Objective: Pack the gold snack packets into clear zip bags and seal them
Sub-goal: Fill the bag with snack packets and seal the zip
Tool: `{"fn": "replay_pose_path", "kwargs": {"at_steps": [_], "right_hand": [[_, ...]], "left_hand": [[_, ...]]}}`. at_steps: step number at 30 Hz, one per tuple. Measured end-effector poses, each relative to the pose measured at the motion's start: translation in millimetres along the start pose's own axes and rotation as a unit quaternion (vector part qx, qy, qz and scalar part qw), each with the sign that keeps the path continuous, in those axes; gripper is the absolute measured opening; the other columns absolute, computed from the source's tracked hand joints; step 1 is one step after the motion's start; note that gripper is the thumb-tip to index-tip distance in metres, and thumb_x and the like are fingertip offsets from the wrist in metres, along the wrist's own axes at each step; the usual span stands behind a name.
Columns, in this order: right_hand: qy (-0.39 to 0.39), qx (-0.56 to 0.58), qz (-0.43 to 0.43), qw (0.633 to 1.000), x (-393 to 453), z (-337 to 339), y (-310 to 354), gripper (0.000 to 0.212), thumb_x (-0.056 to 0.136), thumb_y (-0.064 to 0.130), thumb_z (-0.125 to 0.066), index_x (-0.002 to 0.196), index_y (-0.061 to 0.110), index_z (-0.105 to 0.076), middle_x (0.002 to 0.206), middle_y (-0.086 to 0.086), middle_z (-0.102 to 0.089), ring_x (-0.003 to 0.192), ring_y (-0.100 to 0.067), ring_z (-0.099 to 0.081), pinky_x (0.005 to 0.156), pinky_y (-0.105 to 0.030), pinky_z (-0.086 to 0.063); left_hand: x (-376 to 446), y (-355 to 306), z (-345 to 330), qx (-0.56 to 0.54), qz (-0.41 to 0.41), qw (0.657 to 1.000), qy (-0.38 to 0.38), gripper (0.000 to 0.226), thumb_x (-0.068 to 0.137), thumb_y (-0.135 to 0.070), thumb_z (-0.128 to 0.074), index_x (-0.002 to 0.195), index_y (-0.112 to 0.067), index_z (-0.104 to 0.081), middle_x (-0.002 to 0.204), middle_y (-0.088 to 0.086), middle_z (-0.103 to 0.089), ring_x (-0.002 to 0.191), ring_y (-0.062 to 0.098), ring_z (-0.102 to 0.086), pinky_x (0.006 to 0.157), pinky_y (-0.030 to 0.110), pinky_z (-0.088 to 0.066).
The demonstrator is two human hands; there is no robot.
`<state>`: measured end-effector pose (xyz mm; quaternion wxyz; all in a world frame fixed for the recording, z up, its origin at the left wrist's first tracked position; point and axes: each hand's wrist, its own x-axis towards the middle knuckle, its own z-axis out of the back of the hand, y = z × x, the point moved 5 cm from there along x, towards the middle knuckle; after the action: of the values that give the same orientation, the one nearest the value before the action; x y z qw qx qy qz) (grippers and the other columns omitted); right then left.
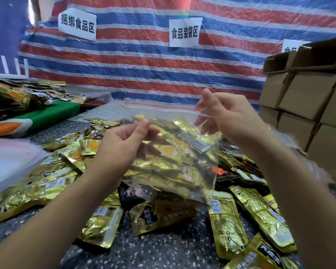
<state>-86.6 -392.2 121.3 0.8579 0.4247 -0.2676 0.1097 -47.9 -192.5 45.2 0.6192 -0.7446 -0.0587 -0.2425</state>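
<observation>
Head view: left hand and right hand pinch the packet-filled zip bag by its top edge above loose packets.

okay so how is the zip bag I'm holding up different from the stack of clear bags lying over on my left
The held zip bag is stuffed with gold packets; the stack of clear bags looks flat and unfilled. The held bag hangs upright between the left hand and right hand; the stack lies on the table, untouched. Both are clear plastic with a red line at the zip.
</observation>
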Motion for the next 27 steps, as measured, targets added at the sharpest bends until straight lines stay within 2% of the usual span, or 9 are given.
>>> {"fn": "replay_pose_path", "kwargs": {"at_steps": [2, 4, 7, 9, 11, 16, 19, 22, 27], "right_hand": [[-0.016, 0.034, -0.068, 0.997, 3.1, 8.0, -12.8, 0.057, 0.097, 0.058, -0.034, 0.088, 0.011, -0.066, 0.071, -0.008, -0.073, 0.057, -0.016, -0.065, 0.052, -0.027, -0.052], [0.005, -0.028, -0.149, 0.988, 1.6, 15.8, -31.4, 0.051, 0.107, 0.035, -0.034, 0.079, 0.004, -0.063, 0.061, -0.01, -0.069, 0.052, -0.021, -0.062, 0.05, -0.031, -0.049], [0.194, -0.244, -0.229, 0.922, -18.7, 17.0, -57.8, 0.045, 0.105, 0.022, -0.036, 0.075, 0.002, -0.064, 0.058, -0.007, -0.069, 0.049, -0.018, -0.063, 0.049, -0.027, -0.047], [0.308, -0.315, -0.252, 0.862, -40.3, 13.8, -70.7, 0.047, 0.105, 0.033, -0.04, 0.079, 0.004, -0.066, 0.06, -0.003, -0.071, 0.051, -0.015, -0.066, 0.047, -0.023, -0.047], [0.366, -0.354, -0.264, 0.819, -61.4, 9.6, -79.3, 0.052, 0.103, 0.047, -0.043, 0.078, 0.007, -0.065, 0.061, 0.0, -0.071, 0.051, -0.013, -0.067, 0.047, -0.022, -0.049], [0.394, -0.444, -0.278, 0.755, -98.3, -2.6, -93.6, 0.065, 0.082, 0.075, -0.056, 0.066, 0.012, -0.06, 0.048, 0.006, -0.064, 0.05, -0.013, -0.068, 0.056, -0.029, -0.059], [0.37, -0.475, -0.267, 0.752, -104.1, -4.3, -97.0, 0.068, 0.076, 0.082, -0.055, 0.073, 0.014, -0.061, 0.064, 0.005, -0.066, 0.059, -0.015, -0.068, 0.055, -0.027, -0.053], [0.35, -0.435, -0.288, 0.778, -108.0, -7.0, -99.0, 0.066, 0.074, 0.081, -0.059, 0.081, 0.016, -0.06, 0.075, 0.003, -0.068, 0.068, -0.018, -0.07, 0.058, -0.032, -0.056], [0.307, -0.38, -0.286, 0.824, -109.9, -10.9, -101.6, 0.053, 0.072, 0.074, -0.067, 0.072, 0.022, -0.055, 0.068, 0.01, -0.059, 0.054, -0.005, -0.05, 0.044, -0.022, -0.034]], "left_hand": [[1.8, 3.6, 2.9, -0.002, 0.014, 1.0, -0.01, 0.027, 0.081, -0.045, -0.057, 0.074, -0.031, -0.078, 0.084, 0.004, -0.077, 0.062, 0.016, -0.07, 0.056, 0.022, -0.055], [3.5, 6.0, 5.5, -0.007, 0.024, 1.0, -0.015, 0.026, 0.081, -0.044, -0.057, 0.074, -0.031, -0.078, 0.084, 0.003, -0.077, 0.06, 0.014, -0.069, 0.057, 0.024, -0.057], [5.7, 10.0, 7.7, -0.007, 0.034, 0.999, -0.018, 0.026, 0.086, -0.038, -0.058, 0.075, -0.027, -0.078, 0.085, 0.003, -0.077, 0.058, 0.012, -0.067, 0.054, 0.023, -0.056], [7.3, 13.1, 8.7, -0.003, 0.039, 0.999, -0.019, 0.028, 0.093, -0.031, -0.058, 0.076, -0.021, -0.077, 0.085, 0.005, -0.077, 0.057, 0.011, -0.064, 0.051, 0.021, -0.053], [7.9, 14.6, 9.3, -0.005, 0.043, 0.999, -0.019, 0.028, 0.096, -0.028, -0.057, 0.078, -0.019, -0.076, 0.086, 0.005, -0.077, 0.057, 0.01, -0.063, 0.051, 0.019, -0.051], [8.0, 14.1, 8.9, -0.005, 0.044, 0.999, -0.019, 0.021, 0.098, -0.024, -0.055, 0.089, -0.019, -0.074, 0.085, 0.005, -0.076, 0.057, 0.015, -0.066, 0.051, 0.019, -0.052], [8.3, 14.6, 8.7, -0.003, 0.054, 0.998, -0.018, 0.018, 0.098, -0.02, -0.056, 0.095, -0.019, -0.073, 0.082, 0.005, -0.076, 0.054, 0.015, -0.066, 0.049, 0.02, -0.053], [9.0, 17.4, 10.2, -0.004, 0.071, 0.997, -0.02, 0.016, 0.098, -0.017, -0.056, 0.101, -0.016, -0.072, 0.078, 0.004, -0.075, 0.053, 0.013, -0.065, 0.049, 0.021, -0.053], [9.6, 19.7, 11.7, 0.023, 0.082, 0.996, -0.013, 0.015, 0.097, -0.016, -0.057, 0.101, -0.015, -0.072, 0.077, 0.004, -0.075, 0.056, 0.014, -0.069, 0.049, 0.021, -0.053]]}}
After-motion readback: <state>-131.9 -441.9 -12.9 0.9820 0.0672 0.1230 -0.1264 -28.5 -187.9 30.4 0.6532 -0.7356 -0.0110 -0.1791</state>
